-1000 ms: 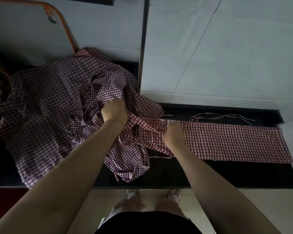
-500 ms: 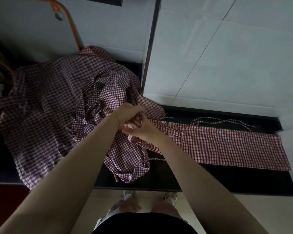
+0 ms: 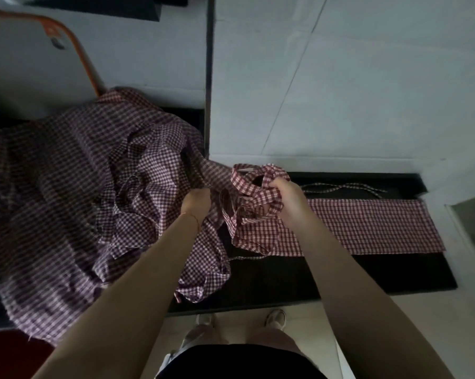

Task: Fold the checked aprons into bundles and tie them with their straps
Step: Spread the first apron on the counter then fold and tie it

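Heap of checked aprons (image 3: pixel 66 203) at far left, crumpled over the dark counter (image 3: pixel 326 274), spilling past its front edge. Next, left hand (image 3: pixel 196 203) closed on cloth at the heap's right side (thin bracelet at the wrist). Just right of it, right hand (image 3: pixel 288 198) fisted around a bunch of looped straps (image 3: pixel 254 184), lifted off the counter. Further right, folded apron (image 3: pixel 367 228) flat in a long strip, thin strap (image 3: pixel 343 187) lying loose behind it near the wall.

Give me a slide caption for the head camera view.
Both hands, left and right, gather the folded checked apron's straps beside a heap of aprons.
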